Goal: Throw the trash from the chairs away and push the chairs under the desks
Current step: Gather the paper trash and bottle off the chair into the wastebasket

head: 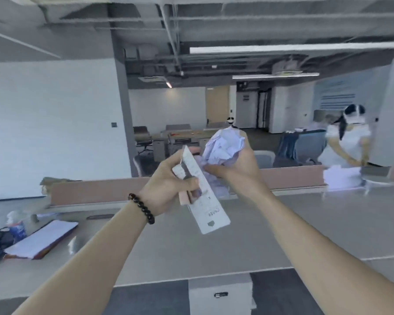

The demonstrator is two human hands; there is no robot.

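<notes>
Desk (305, 223) grey, spans the lower frame, pink divider (96, 192) along its far edge. At 8 o'clock, paper stack (41, 239) lies on the desk beside a blurred wrapper. Left hand (166, 189), beaded bracelet (143, 209) on the wrist, is clenched around a long white carton (205, 201) and something pink. Right hand (234, 169), touching it at 12 o'clock of centre, grasps crumpled paper (223, 146). Both trash items are held above the desk. At 3 o'clock, another person (348, 142) bends over papers.

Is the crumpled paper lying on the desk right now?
No, the right hand holds the crumpled paper up above the desk.
</notes>
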